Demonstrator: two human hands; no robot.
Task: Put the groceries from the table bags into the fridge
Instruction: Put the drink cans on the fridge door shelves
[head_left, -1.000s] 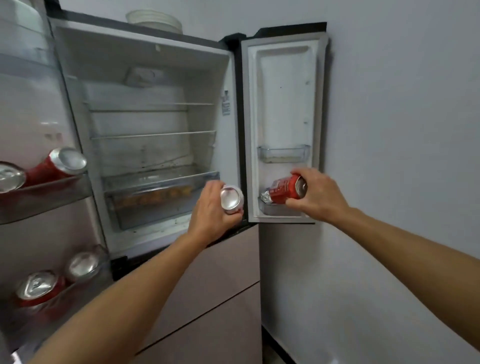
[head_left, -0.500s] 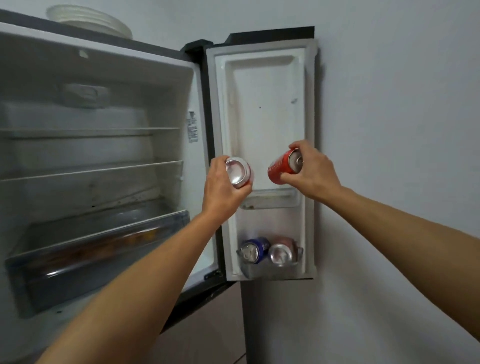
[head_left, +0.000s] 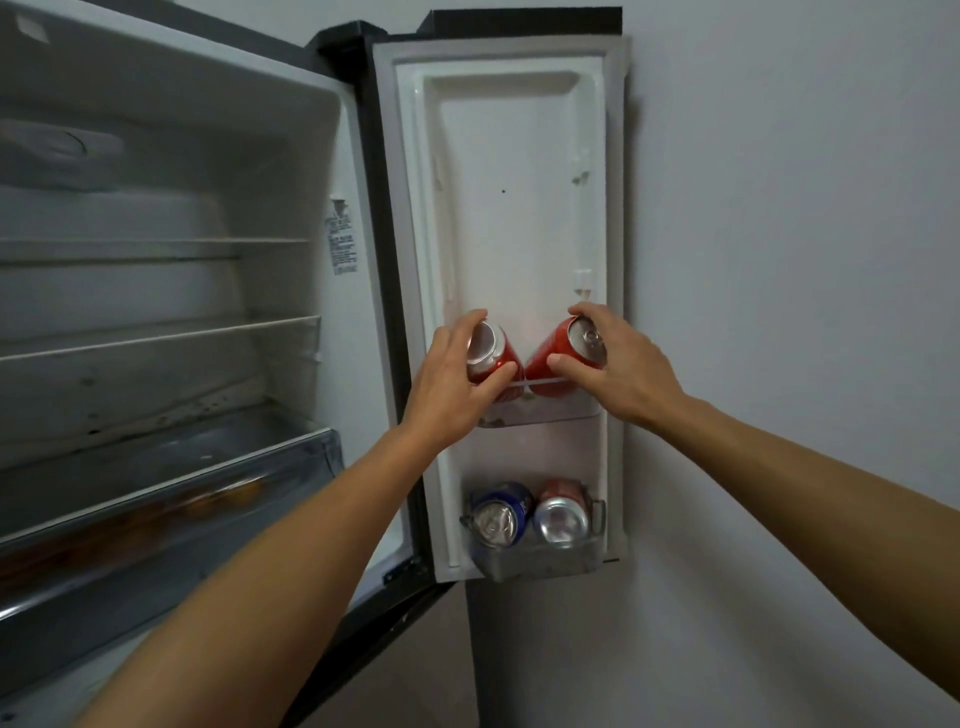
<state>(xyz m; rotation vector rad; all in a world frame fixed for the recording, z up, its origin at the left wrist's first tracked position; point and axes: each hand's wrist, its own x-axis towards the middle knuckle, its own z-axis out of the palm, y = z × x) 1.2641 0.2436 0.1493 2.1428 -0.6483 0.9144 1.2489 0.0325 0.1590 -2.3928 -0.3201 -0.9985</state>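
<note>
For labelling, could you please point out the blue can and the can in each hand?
blue can (head_left: 497, 522): head view, its silver top.
left-hand can (head_left: 506, 349): head view, red side.
right-hand can (head_left: 546, 345): head view, red side.

Fridge door (head_left: 519, 208) stands open to the right of the main compartment (head_left: 291, 171), with the wall (head_left: 779, 260) on its far side. Door carries an upper bin (head_left: 550, 413) and, below it, a lower bin (head_left: 540, 564).

Left hand (head_left: 447, 384) grips the left can (head_left: 488, 353), right hand (head_left: 618, 364) grips the right can (head_left: 545, 364). They're side by side, tops splayed apart, lower ends close together inside the upper bin.

Lower bin holds the lower-left can (head_left: 498, 517) beside the lower-right can (head_left: 561, 517). In the compartment, two shelves (head_left: 156, 338) sit above a drawer (head_left: 156, 499).
</note>
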